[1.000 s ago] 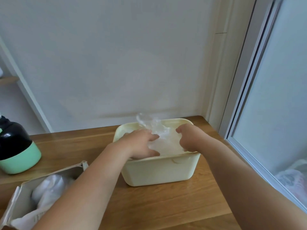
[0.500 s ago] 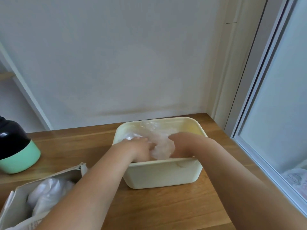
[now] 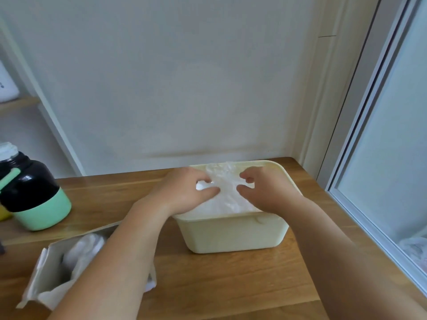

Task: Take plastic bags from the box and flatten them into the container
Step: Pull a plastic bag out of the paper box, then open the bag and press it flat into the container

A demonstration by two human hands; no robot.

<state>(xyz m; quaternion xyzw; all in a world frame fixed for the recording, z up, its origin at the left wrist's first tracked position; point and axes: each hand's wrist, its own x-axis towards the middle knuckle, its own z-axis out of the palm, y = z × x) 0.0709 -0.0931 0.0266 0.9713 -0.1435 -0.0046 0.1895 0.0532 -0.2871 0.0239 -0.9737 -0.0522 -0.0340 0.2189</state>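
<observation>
Clear crinkled plastic bag [image 3: 227, 195] lies in the open top of the cream container [image 3: 235, 234], filling the gap between the two hands and reaching up to rim level. Its far edge stands crumpled just beyond the fingertips. Left hand [image 3: 184, 192] sits over the container's left side with its fingers curled and thumb stretched toward the other hand. A white bunch of the film is pinched between thumb and fingers. Right hand [image 3: 270, 192] sits over the right side, thumb and bent forefinger hooked into the film, the other fingers tucked under and out of sight. The thumbs point at each other, close but apart, with the bag stretched between them. The container's near wall stands directly below both wrists, on the wooden desk [image 3: 231, 285]. Both forearms are bare and run back toward the camera. Under the left forearm, near the elbow, lies an open cardboard box [image 3: 39, 273] with its mouth facing up, white bags [image 3: 83, 248] bunched inside, some spilling at its near end. Well out to the left of the left hand stands a black and mint-green flask [image 3: 34, 192], upright on the desk. Plain pale wall [image 3: 184, 88] rises beyond the fingertips. A window frame [image 3: 360, 135] with frosted glass runs to the right of the right hand.
</observation>
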